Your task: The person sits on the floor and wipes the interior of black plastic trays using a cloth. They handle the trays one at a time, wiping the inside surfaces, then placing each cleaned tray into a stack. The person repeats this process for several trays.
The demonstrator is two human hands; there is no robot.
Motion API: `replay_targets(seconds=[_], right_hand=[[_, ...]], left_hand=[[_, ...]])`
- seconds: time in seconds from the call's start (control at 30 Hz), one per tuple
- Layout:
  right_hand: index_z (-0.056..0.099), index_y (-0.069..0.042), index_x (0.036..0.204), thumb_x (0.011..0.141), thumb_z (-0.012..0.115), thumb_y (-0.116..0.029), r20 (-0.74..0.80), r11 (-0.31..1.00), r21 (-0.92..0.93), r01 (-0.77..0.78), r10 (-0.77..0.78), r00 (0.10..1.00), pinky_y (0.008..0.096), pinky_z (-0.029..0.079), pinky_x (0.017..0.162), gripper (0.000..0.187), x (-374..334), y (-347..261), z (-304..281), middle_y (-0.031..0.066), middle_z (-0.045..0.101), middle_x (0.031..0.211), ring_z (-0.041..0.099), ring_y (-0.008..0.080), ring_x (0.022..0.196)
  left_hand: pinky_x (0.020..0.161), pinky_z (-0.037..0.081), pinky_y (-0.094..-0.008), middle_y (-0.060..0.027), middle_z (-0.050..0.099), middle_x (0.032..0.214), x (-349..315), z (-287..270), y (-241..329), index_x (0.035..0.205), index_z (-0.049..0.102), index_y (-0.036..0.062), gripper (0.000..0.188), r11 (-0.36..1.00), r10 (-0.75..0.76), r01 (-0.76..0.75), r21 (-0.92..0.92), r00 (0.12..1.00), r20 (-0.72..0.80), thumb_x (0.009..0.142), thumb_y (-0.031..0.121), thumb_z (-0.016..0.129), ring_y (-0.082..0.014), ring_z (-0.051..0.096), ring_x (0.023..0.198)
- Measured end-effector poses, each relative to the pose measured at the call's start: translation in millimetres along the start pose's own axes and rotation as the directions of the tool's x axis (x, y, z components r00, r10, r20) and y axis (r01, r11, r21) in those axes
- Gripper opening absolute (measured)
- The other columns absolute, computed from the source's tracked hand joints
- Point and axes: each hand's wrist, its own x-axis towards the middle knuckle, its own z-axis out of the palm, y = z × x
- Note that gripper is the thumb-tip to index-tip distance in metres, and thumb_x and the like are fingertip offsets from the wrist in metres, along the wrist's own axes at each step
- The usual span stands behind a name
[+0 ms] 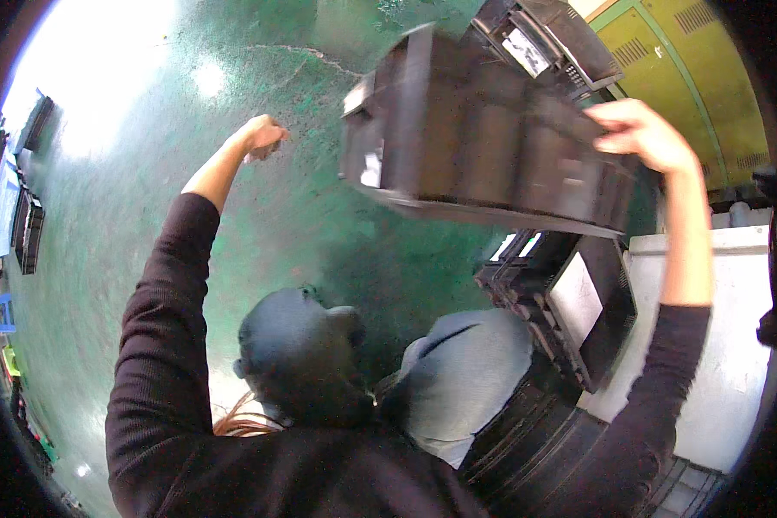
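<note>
A large black plastic crate [483, 138], blurred by motion, hangs tilted in front of me. At its right end my right hand [643, 138] is closed on the rim. My left hand [263, 138] is held out over the green floor, apart from the crate's left end. Its fingers are curled together, and whatever may be inside them is hidden. Below the raised crate, near my knee, stand black crates [613, 319] with a white sheet [576, 293] on them.
Another black crate [570, 43] stands at the far right by yellow-green metal cabinets [682, 69]. A white cabinet [708, 328] is close on my right. More black crates [527, 440] sit beside my leg. Dark bins [30, 233] line the left edge of the green floor [129, 216].
</note>
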Motion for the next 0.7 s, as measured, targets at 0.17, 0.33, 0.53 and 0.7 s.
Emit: replay_targets(seconds=[0.17, 0.33, 0.53, 0.7], right_hand=[[0.064, -0.002, 0.11, 0.073, 0.061, 0.001, -0.14, 0.983, -0.008, 0.186, -0.185, 0.973, 0.0316, 0.046, 0.091, 0.038, 115.6, 5.2, 187.8, 0.0105, 0.066, 0.109, 0.061, 0.0188, 0.102], [0.059, -0.004, 0.112, 0.07, 0.057, 0.006, -0.301, 0.999, 0.013, 0.051, -0.045, 0.953, 0.0383, 0.046, 0.09, 0.043, 137.8, 21.9, 398.2, 0.0163, 0.062, 0.108, 0.058, 0.0334, 0.104], [0.059, -0.012, 0.113, 0.085, 0.059, -0.022, -0.073, 0.986, 0.163, -0.038, 0.051, 0.996, 0.0439, 0.049, 0.083, 0.03, 143.7, 49.6, 449.9, 0.0118, 0.06, 0.111, 0.06, 0.033, 0.1], [0.054, -0.011, 0.121, 0.083, 0.063, -0.025, -0.256, 0.899, -0.067, -0.432, 0.403, 0.879, 0.0421, 0.05, 0.082, 0.042, 223.5, 120.5, 437.0, 0.0127, 0.059, 0.112, 0.061, 0.0301, 0.098]], left_hand=[[0.068, 0.051, -0.0363, -0.0101, 0.067, 0.076, 8.9, 38.4, -108.2, 0.096, 0.067, 0.0035, 0.036, 0.954, 0.062, -0.176, -0.242, 0.907, -0.416, 0.079, 0.034, 0.06, -0.0233, 0.065, 0.071], [0.075, 0.049, -0.0306, -0.0086, 0.067, 0.084, 9.2, 71.8, -151.0, 0.103, 0.067, 0.0064, 0.035, 0.858, -0.06, -0.07, -0.509, 0.97, -0.235, 0.08, 0.032, 0.061, -0.0171, 0.063, 0.078], [0.051, 0.044, -0.0259, -0.0012, 0.059, 0.071, -23.5, 96.0, -140.7, 0.105, 0.064, 0.006, 0.028, 0.837, 0.007, -0.078, -0.542, 0.991, -0.132, 0.086, 0.027, 0.06, -0.0094, 0.053, 0.058], [0.061, 0.044, -0.0232, 0.0004, 0.059, 0.07, -33.3, 100.4, -106.6, 0.105, 0.064, 0.0039, 0.026, 0.868, 0.074, -0.146, -0.474, 0.983, -0.167, 0.085, 0.021, 0.06, -0.0072, 0.052, 0.065]])
